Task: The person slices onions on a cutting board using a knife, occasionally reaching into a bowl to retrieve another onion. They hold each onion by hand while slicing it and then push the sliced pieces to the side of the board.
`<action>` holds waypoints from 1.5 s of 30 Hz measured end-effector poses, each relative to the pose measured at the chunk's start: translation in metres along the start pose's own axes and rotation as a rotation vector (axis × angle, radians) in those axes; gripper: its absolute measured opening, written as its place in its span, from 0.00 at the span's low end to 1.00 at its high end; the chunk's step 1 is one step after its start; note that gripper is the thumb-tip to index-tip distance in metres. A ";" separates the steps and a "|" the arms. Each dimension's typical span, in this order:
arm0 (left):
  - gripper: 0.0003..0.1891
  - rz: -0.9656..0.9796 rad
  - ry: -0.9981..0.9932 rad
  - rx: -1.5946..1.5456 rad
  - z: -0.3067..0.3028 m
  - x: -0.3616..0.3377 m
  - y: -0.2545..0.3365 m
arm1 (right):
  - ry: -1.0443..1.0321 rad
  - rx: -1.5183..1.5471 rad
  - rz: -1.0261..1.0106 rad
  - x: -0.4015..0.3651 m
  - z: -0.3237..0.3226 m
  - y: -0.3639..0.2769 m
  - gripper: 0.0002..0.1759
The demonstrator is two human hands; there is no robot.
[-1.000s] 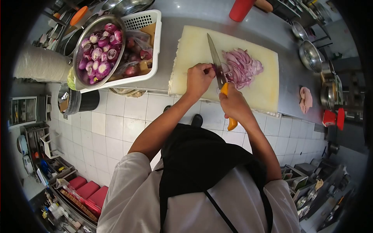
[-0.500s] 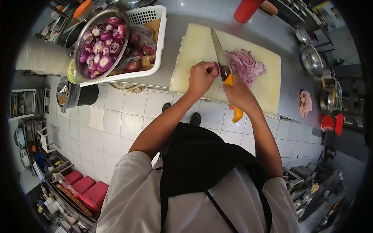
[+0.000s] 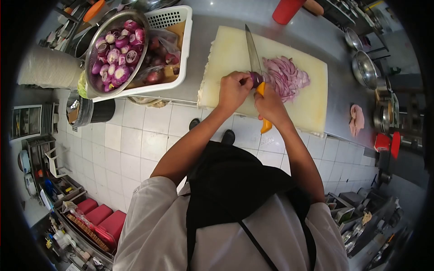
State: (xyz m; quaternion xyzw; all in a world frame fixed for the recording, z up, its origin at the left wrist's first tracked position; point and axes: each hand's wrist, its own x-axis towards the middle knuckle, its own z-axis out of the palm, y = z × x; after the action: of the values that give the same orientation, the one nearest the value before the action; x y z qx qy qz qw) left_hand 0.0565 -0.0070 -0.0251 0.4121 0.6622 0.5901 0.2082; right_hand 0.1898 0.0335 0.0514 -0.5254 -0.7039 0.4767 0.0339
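On the pale cutting board [image 3: 221,54] my left hand [image 3: 235,90] pinches a purple red onion piece [image 3: 256,79]. My right hand [image 3: 271,105] is wrapped round the yellow handle of a long kitchen knife [image 3: 253,49], whose blade points away from me and lies alongside the onion piece. To the right of the blade spreads a heap of sliced red onion [image 3: 287,79]. The fingertips of my left hand are close to the blade; part of the onion piece is hidden by them.
At the left, a metal colander [image 3: 145,52] of peeled red onions sits on a white plastic basket [image 3: 186,58] holding more onions in a bag. A red container [image 3: 285,12] stands behind the board. A pinkish cloth [image 3: 356,119] lies right, near metal bowls [image 3: 364,70].
My right hand and the knife have shifted slightly left and the handle has swung closer to the board. More of the onion piece now shows beside the blade. My left hand barely moved.
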 end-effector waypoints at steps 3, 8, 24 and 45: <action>0.08 -0.004 -0.044 0.010 -0.003 0.001 0.004 | -0.071 -0.047 0.090 -0.025 -0.022 -0.030 0.21; 0.08 -0.017 -0.043 -0.014 -0.001 0.001 0.001 | -0.125 -0.110 0.175 -0.053 -0.033 -0.049 0.22; 0.08 0.014 -0.027 0.014 0.000 0.001 -0.003 | -0.053 0.001 0.044 -0.006 -0.020 -0.021 0.19; 0.07 0.003 -0.019 0.002 0.000 0.000 -0.001 | 0.046 -0.142 -0.062 0.013 0.006 0.009 0.21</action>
State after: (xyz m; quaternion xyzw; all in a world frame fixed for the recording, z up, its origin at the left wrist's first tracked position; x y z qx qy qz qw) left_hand 0.0558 -0.0067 -0.0256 0.4189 0.6603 0.5857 0.2133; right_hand 0.1868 0.0391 0.0361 -0.5153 -0.7509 0.4121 0.0271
